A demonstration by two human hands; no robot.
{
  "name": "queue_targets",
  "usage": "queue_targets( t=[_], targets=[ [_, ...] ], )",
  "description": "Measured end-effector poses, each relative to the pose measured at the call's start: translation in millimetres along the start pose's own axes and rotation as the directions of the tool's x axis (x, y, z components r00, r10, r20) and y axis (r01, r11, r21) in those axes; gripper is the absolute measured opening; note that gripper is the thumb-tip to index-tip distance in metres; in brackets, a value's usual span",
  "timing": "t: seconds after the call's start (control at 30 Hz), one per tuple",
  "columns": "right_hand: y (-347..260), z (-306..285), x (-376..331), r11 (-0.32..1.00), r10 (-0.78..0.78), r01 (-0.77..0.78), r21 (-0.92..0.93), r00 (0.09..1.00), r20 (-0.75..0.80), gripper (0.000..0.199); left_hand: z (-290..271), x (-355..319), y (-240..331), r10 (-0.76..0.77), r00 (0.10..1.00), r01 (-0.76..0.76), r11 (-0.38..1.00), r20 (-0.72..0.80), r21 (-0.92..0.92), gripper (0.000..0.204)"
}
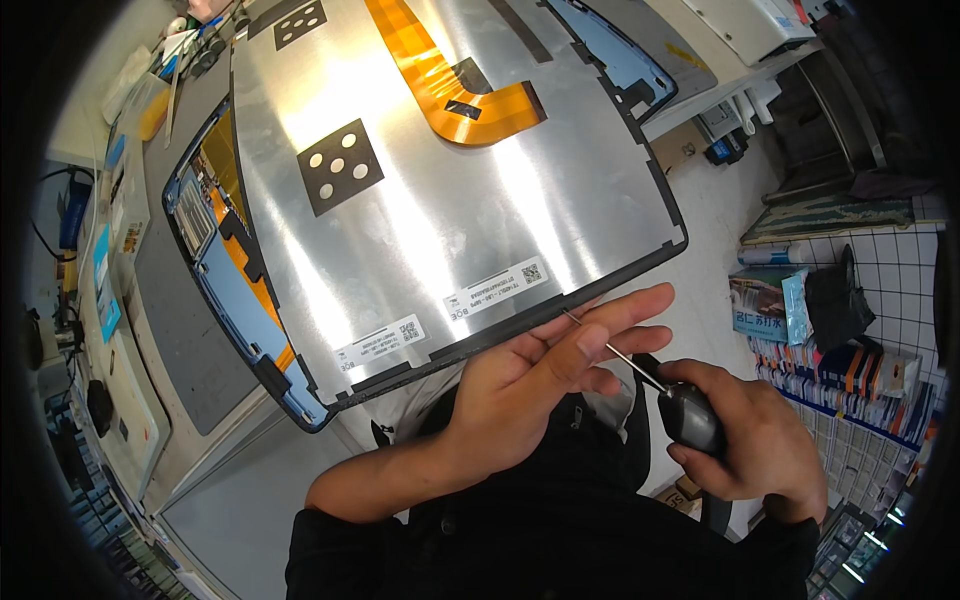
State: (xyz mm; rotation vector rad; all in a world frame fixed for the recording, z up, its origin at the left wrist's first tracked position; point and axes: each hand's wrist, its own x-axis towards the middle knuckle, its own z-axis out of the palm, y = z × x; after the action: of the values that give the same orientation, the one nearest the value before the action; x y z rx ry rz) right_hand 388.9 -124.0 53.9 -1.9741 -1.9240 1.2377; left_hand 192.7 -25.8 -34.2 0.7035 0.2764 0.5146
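A large silver display panel (440, 180) with an orange flex cable (440, 85) and a black square pad (338, 166) is held up, tilted, in front of me. My left hand (555, 365) supports its lower edge from beneath, fingers spread along the black rim. My right hand (745, 440) grips a black-handled screwdriver (690, 412). Its thin metal shaft (612, 350) crosses my left fingers and its tip reaches the panel's lower edge. A blue-rimmed housing (215, 270) shows behind the panel at the left.
A grey workbench (190, 350) with small tools and parts runs along the left. A white cabinet (750, 25) stands at the upper right. Stacked packages and a black pouch (835, 300) lie on the tiled floor at the right.
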Motion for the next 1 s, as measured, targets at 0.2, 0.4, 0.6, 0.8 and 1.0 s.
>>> queue_targets(
  t=[0.2,0.4,0.6,0.8,1.0],
  targets=[
    [-5.2,-1.9,-4.7,0.999,0.003,-0.006,-0.054,0.998,-0.064,0.063,-2.9,-0.6,-3.4,0.032,0.999,-0.032,0.999,0.025,-0.003,0.045],
    [-10.3,-3.0,-6.5,0.997,0.042,-0.046,-0.059,0.997,-0.058,0.065,-2.3,0.0,-0.6,0.02,1.0,-0.02,1.0,0.024,0.01,0.046],
    [-10.6,-2.6,-4.1,0.997,0.011,-0.015,-0.082,0.999,-0.05,0.063,-3.3,0.3,-1.4,0.018,0.999,-0.017,1.0,0.032,-0.009,0.046],
    [-9.2,-3.9,-0.7,0.999,-0.013,0.011,-0.047,0.999,-0.038,0.062,-3.3,-0.1,-1.5,0.014,0.999,-0.014,1.0,0.029,-0.024,0.045],
    [-2.5,-6.1,4.7,0.992,-0.106,0.103,-0.079,0.994,-0.034,0.057,-2.8,0.6,-1.8,0.028,0.999,-0.028,0.999,0.036,-0.017,0.045]
  ],
)
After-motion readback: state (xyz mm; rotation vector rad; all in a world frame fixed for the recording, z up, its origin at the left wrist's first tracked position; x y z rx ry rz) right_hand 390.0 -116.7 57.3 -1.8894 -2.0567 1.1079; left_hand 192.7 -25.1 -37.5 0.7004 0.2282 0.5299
